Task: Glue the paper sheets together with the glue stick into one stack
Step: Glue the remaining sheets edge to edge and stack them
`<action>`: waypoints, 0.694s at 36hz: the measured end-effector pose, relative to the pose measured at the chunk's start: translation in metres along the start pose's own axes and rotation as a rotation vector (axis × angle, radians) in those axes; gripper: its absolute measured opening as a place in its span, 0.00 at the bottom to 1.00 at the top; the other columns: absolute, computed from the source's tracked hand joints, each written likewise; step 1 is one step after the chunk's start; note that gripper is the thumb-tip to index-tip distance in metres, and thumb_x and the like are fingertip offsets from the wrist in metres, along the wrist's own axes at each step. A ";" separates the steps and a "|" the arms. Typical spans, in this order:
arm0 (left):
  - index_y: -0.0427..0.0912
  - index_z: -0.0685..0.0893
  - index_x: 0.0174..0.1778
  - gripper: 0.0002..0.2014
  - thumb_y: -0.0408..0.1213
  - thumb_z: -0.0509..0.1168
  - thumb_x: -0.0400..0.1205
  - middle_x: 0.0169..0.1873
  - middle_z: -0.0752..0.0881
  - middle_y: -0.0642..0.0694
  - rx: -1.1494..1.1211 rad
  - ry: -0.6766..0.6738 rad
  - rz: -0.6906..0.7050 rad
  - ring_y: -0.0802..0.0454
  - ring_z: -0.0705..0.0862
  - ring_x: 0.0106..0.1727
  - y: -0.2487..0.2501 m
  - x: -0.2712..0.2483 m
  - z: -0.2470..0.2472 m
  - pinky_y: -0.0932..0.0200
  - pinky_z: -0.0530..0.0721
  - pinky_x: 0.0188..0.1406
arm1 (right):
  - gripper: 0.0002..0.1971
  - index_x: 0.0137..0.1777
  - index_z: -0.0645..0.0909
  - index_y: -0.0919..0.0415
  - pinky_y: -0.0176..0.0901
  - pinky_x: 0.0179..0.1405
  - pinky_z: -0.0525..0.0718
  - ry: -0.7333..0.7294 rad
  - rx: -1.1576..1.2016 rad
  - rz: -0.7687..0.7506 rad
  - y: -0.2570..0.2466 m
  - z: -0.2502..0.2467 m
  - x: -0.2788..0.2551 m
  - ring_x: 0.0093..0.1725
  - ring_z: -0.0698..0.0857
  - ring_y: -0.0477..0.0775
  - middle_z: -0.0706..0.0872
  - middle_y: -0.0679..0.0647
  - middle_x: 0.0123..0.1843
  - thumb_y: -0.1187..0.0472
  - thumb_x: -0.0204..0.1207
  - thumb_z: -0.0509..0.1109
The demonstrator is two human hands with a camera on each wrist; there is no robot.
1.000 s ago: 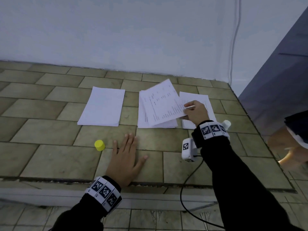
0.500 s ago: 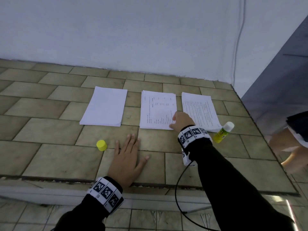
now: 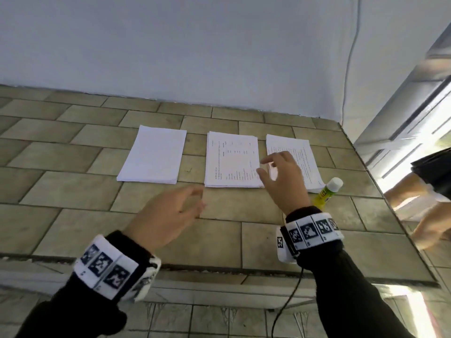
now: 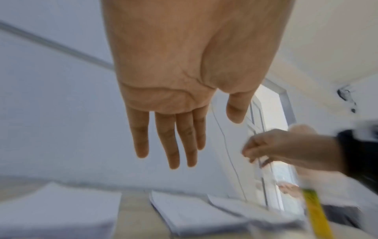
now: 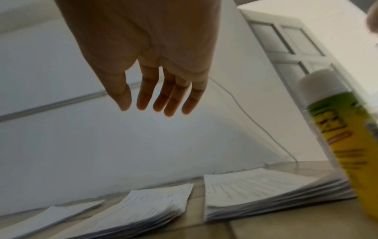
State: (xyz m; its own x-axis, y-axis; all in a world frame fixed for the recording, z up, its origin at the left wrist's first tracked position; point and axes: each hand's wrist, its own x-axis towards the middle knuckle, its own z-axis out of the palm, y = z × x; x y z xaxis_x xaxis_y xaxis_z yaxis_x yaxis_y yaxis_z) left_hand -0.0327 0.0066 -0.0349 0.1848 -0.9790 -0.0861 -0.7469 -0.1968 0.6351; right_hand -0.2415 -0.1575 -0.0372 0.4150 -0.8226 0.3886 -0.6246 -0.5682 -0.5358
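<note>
Above tiled counter (image 3: 73, 191), both hands hover, fingers relaxed.

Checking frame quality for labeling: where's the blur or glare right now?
Head: left hand motion-blurred, paper stacks sharp, glare at the right doorway. Left wrist: lower edge smeared, glue stick streaked. Right wrist: right hand backlit and dark, glue stick soft.
</note>
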 end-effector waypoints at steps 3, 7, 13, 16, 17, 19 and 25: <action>0.53 0.75 0.75 0.37 0.72 0.52 0.75 0.69 0.80 0.59 0.040 0.075 -0.041 0.56 0.79 0.68 -0.001 0.013 -0.033 0.50 0.76 0.69 | 0.11 0.55 0.81 0.59 0.56 0.62 0.76 0.228 -0.050 -0.047 0.001 -0.018 -0.010 0.58 0.78 0.56 0.78 0.52 0.57 0.61 0.74 0.74; 0.48 0.71 0.78 0.37 0.70 0.51 0.81 0.74 0.78 0.46 0.320 0.122 -0.201 0.43 0.78 0.69 -0.033 0.050 -0.058 0.44 0.77 0.66 | 0.26 0.68 0.74 0.59 0.53 0.72 0.67 0.390 -0.118 0.127 0.019 -0.035 -0.021 0.73 0.69 0.59 0.72 0.59 0.73 0.58 0.71 0.77; 0.42 0.71 0.77 0.38 0.68 0.54 0.81 0.72 0.77 0.38 0.579 0.029 -0.428 0.36 0.77 0.69 -0.082 0.102 -0.060 0.44 0.77 0.65 | 0.44 0.80 0.58 0.66 0.50 0.79 0.63 0.284 0.087 0.520 0.054 -0.043 -0.025 0.80 0.63 0.59 0.64 0.61 0.79 0.57 0.70 0.79; 0.44 0.68 0.79 0.41 0.72 0.55 0.79 0.74 0.74 0.40 0.590 0.004 -0.436 0.37 0.76 0.71 -0.096 0.115 -0.052 0.43 0.76 0.67 | 0.41 0.80 0.57 0.67 0.48 0.70 0.70 0.172 0.174 0.654 0.059 -0.044 -0.027 0.76 0.70 0.62 0.67 0.64 0.78 0.58 0.73 0.77; 0.45 0.66 0.80 0.42 0.72 0.55 0.78 0.75 0.73 0.41 0.590 0.003 -0.427 0.38 0.75 0.72 -0.100 0.119 -0.049 0.43 0.75 0.68 | 0.39 0.79 0.58 0.66 0.48 0.67 0.72 0.159 0.189 0.681 0.060 -0.044 -0.027 0.74 0.72 0.64 0.70 0.65 0.76 0.58 0.74 0.76; 0.48 0.64 0.82 0.43 0.73 0.57 0.77 0.76 0.72 0.41 0.591 -0.004 -0.417 0.38 0.74 0.73 -0.105 0.123 -0.043 0.43 0.75 0.69 | 0.35 0.77 0.60 0.66 0.47 0.60 0.73 0.147 0.181 0.706 0.062 -0.043 -0.028 0.70 0.76 0.66 0.74 0.66 0.72 0.60 0.76 0.74; 0.51 0.67 0.81 0.41 0.70 0.62 0.75 0.73 0.75 0.42 0.602 -0.026 -0.367 0.40 0.77 0.69 -0.111 0.124 -0.037 0.48 0.78 0.64 | 0.24 0.73 0.66 0.65 0.41 0.53 0.71 0.139 0.137 0.717 0.062 -0.041 -0.029 0.65 0.79 0.66 0.80 0.66 0.66 0.69 0.79 0.68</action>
State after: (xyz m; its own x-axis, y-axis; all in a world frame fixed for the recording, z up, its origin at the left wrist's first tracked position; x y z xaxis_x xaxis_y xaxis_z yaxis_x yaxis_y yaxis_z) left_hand 0.0965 -0.0907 -0.0881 0.4828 -0.8431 -0.2368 -0.8642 -0.5024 0.0268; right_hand -0.3198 -0.1681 -0.0506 -0.1565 -0.9877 -0.0053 -0.6187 0.1022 -0.7789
